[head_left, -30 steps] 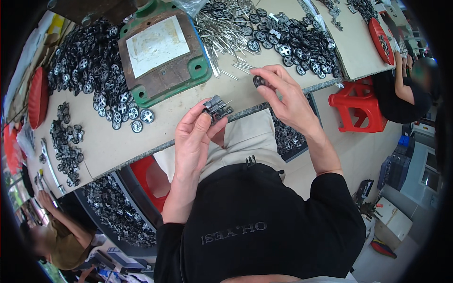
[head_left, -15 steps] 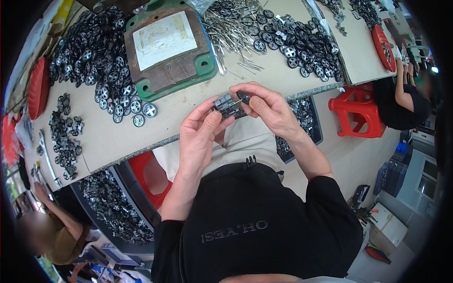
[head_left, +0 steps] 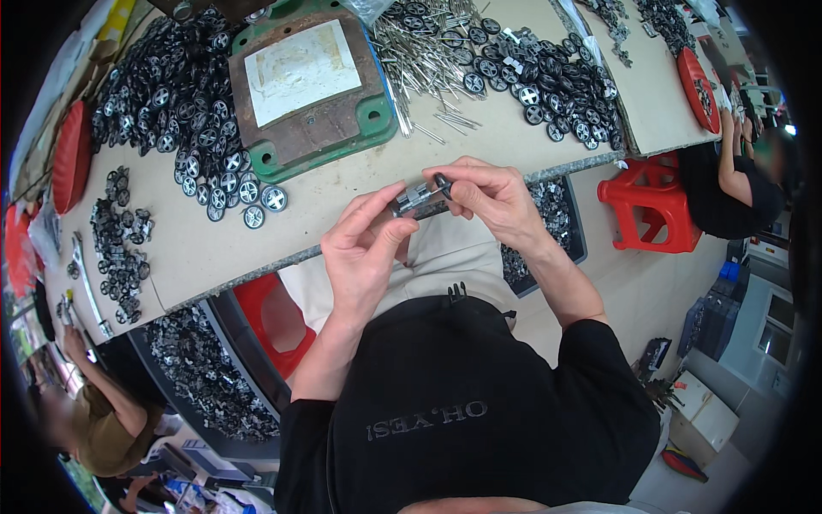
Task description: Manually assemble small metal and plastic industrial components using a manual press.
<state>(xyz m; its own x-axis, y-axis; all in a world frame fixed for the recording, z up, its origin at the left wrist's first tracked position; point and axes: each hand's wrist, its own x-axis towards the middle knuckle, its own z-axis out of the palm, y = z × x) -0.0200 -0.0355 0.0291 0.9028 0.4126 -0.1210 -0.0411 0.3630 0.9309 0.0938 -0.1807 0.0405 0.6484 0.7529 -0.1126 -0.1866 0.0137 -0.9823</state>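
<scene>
Just off the table's front edge, my two hands meet over a small grey plastic part (head_left: 413,200). My left hand (head_left: 364,248) pinches the part between its thumb and fingertips. Between the thumb and fingers of my right hand (head_left: 497,204) is a small black toy wheel (head_left: 443,186), held edge-on close against the part's right side. Whether the wheel touches the part cannot be made out, and the fingertips hide some of both.
A green press base (head_left: 321,128) stands on the table between a heap of wheels (head_left: 171,103) and a pile of metal axles (head_left: 419,56). More wheels (head_left: 548,94) lie at right. Crates of small parts (head_left: 210,377) sit below the table edge. A red stool (head_left: 646,201) stands right.
The grey part has turned in my left hand and shows a different side. The wheel has come closer to it, and the bare axle between them no longer shows clearly.
</scene>
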